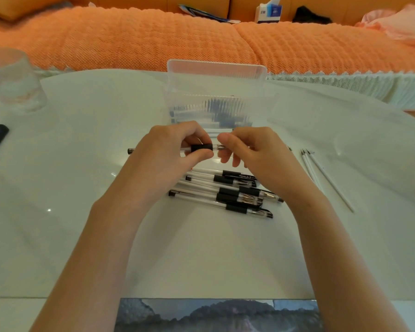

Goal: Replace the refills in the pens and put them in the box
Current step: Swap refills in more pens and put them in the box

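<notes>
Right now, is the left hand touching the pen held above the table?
Touching. The head view shows the left hand pinching the pen around its black band with thumb and fingers.

Blurry contents (pixel 225 111) inside the clear box (pixel 175 101).

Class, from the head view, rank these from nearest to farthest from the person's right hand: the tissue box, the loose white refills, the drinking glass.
1. White refills, just right of the right hand.
2. Drinking glass, table's far left.
3. Tissue box, on the sofa behind.
</notes>
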Demonstrator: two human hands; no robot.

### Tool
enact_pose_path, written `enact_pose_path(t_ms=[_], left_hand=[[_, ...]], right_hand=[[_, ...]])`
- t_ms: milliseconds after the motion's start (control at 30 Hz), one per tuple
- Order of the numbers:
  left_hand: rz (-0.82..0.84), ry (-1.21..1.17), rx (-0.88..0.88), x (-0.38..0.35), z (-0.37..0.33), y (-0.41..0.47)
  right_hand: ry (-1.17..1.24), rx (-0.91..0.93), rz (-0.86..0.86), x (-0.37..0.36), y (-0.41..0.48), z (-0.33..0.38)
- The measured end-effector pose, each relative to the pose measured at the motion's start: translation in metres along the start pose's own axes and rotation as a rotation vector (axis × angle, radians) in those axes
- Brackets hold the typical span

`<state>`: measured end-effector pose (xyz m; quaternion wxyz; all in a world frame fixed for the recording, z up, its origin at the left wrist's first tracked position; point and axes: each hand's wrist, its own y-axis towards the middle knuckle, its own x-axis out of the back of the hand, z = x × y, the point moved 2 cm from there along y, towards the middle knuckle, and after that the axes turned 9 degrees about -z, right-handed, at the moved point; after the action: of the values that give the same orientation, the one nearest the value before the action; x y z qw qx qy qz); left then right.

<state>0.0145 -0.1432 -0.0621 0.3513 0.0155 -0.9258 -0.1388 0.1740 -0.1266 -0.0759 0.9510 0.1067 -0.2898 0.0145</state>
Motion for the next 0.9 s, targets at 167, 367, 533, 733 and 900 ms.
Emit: enact_pose_path(t_ms=[167, 367, 533, 733, 900], left_hand=[[0.000, -0.002, 0.013, 0.0009, 0.0011, -0.0001], [0.002, 0.010, 0.009, 0.0003, -0.0014, -0.0004], [0.000, 0.010, 0.024, 0.0007, -0.0003, -0.0005], [0.006, 0.000, 0.017, 0.0006, -0.0012, -0.0006], [-0.001, 0.005, 0.023, 0.0013, 0.0007, -0.0006]], right_hand=[[0.054, 0.026, 0.008, 0.0032, 0.0003, 0.0028], [0.033, 0.009, 0.020, 0.0008, -0.0004, 0.0010], [0.077, 0.019, 0.012, 0.0028, -0.0008, 0.0028], [0.044, 0.000, 0.028, 0.0020, -0.0011, 0.0022], [0.066, 0.013, 0.017, 0.0034, -0.0019, 0.0031]])
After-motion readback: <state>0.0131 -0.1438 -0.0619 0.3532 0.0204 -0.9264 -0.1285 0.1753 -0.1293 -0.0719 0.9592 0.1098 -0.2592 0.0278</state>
